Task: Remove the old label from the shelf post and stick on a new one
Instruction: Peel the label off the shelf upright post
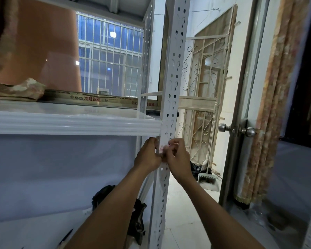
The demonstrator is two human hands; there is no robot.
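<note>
Here, just under the white shelf (pixel 70 123), our left hand (pixel 147 156) curls round the edge of the shelf post (pixel 171 83). Our right hand (pixel 179 159), fingers bent tight, pinches the label (pixel 162 146) on the post's front.

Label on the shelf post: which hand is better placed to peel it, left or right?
Right, probably. The right hand has its curled fingertips pinching at the label on the front of the shelf post; the left hand grips the post's left edge beside it, better suited to steadying.
</note>
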